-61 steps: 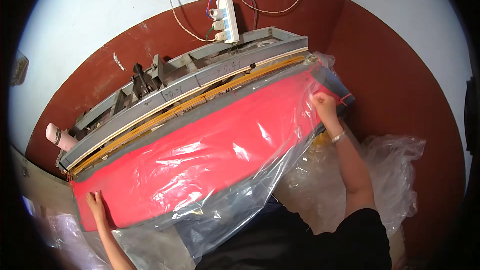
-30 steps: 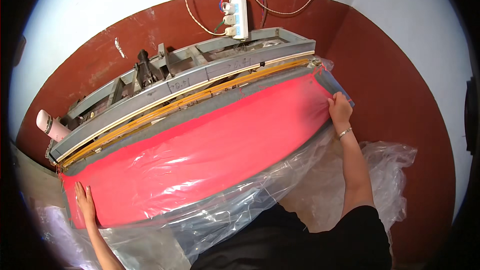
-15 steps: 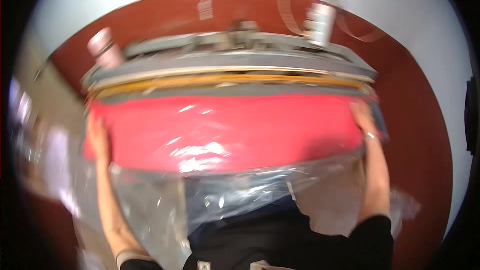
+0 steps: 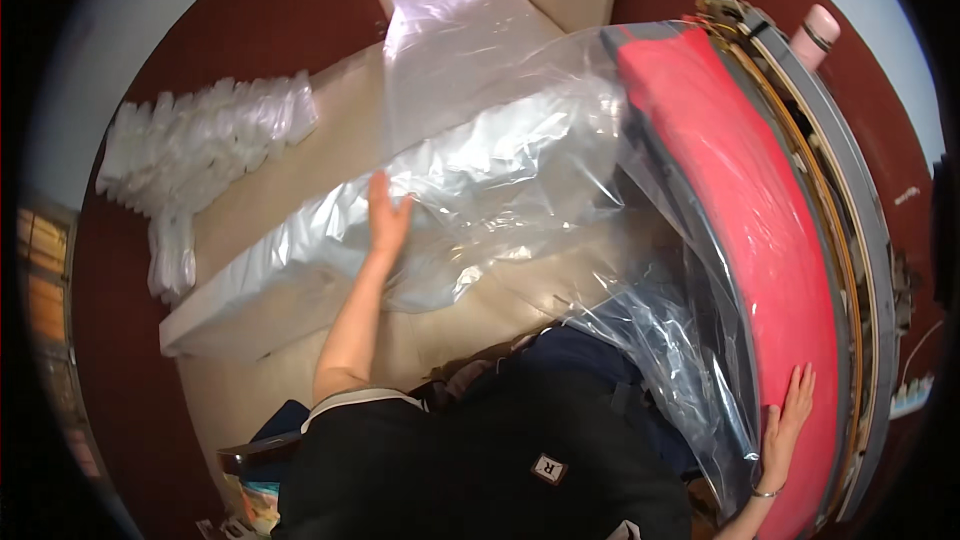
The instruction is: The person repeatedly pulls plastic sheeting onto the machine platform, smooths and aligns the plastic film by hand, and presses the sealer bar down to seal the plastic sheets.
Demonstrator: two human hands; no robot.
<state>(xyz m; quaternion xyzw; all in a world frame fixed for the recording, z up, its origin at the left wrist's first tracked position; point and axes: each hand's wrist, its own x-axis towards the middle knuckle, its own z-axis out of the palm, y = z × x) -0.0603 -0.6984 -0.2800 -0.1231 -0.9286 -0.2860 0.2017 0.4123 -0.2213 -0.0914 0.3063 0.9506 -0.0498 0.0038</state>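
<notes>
My left hand (image 4: 388, 218) is open, fingers stretched, on or just above a long crinkled sheet of clear plastic film (image 4: 330, 215). Whether it touches the film I cannot tell. Flat on a long red sheet (image 4: 770, 210) rests my right hand (image 4: 790, 420), open and holding nothing, near the sheet's lower end. The red sheet lies lengthwise along a long grey machine (image 4: 860, 270) with an orange-yellow strip. Clear plastic runs along its near side, and loose film (image 4: 660, 340) hangs between it and my body.
Bunched clear plastic bags (image 4: 210, 140) lie at the far left of the beige table (image 4: 300, 335). More film (image 4: 445, 20) trails over the far side. Beyond the machine stand a pink bottle (image 4: 815, 37) and a white power strip (image 4: 910, 397). A bag (image 4: 265, 480) sits at lower left.
My view has turned left, so the machine now stands at my right. My left hand has left the red sheet and reached over to the film; my right hand is still on the sheet.
</notes>
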